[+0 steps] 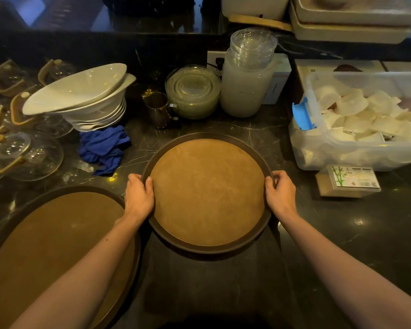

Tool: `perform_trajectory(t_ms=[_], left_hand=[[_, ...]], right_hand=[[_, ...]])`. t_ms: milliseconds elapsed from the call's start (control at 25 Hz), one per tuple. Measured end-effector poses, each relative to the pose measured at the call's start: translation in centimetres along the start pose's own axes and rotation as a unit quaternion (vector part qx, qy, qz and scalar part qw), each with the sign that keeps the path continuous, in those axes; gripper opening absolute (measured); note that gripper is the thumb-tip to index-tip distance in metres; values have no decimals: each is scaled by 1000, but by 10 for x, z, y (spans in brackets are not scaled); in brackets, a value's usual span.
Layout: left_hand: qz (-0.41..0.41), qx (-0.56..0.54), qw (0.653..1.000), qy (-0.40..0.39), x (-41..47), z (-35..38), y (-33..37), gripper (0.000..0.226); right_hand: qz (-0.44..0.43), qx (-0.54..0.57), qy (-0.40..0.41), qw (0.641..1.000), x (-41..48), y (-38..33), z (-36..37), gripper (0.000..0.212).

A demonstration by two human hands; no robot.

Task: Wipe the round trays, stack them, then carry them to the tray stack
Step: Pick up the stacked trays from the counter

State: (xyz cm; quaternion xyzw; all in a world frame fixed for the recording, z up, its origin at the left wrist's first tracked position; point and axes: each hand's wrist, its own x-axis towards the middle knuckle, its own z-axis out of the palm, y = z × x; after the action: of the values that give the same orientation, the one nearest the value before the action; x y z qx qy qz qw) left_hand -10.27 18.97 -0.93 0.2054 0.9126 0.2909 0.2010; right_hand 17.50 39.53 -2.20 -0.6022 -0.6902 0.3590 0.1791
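A round brown tray (207, 191) with a dark rim sits in the middle of the dark marble counter, its near edge past the counter's front. My left hand (139, 194) grips its left rim and my right hand (279, 193) grips its right rim, thumbs over the edge. A second, larger-looking round brown tray (55, 245) lies at the lower left, partly under my left forearm. A crumpled blue cloth (105, 148) lies on the counter behind the left hand, touching neither hand.
Stacked white bowls (81, 100) and glass cups with lids (22, 150) crowd the left. A metal jug (158, 109), glass plates (192, 91) and a cloudy jar (244, 89) stand behind. A clear bin of white cups (365, 119) and a small box (349, 180) sit right.
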Motion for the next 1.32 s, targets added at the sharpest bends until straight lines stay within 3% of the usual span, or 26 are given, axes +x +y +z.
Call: perform_trajectory(t_ms=[160, 320, 480, 840, 1000, 1320], left_hand=[[22, -30, 999, 32, -17, -5, 0, 19], [28, -54, 996, 59, -40, -17, -7, 15], [16, -76, 990, 114, -66, -38, -26, 10], [-62, -72, 959, 268, -145, -96, -120, 10], [-90, -79, 939, 322, -162, -125, -170, 21], [-92, -54, 956, 274, -157, -179, -240, 34]], right_hand=[[-17, 37, 26, 999, -10, 1, -12, 26], [-49, 62, 49, 996, -23, -4, -20, 9], [-77, 81, 39, 993, -36, -18, -15, 7], [-164, 79, -108, 977, -95, -67, 46, 9], [-196, 55, -137, 969, -137, -91, 81, 9], [-215, -40, -163, 962, -192, -130, 137, 22]])
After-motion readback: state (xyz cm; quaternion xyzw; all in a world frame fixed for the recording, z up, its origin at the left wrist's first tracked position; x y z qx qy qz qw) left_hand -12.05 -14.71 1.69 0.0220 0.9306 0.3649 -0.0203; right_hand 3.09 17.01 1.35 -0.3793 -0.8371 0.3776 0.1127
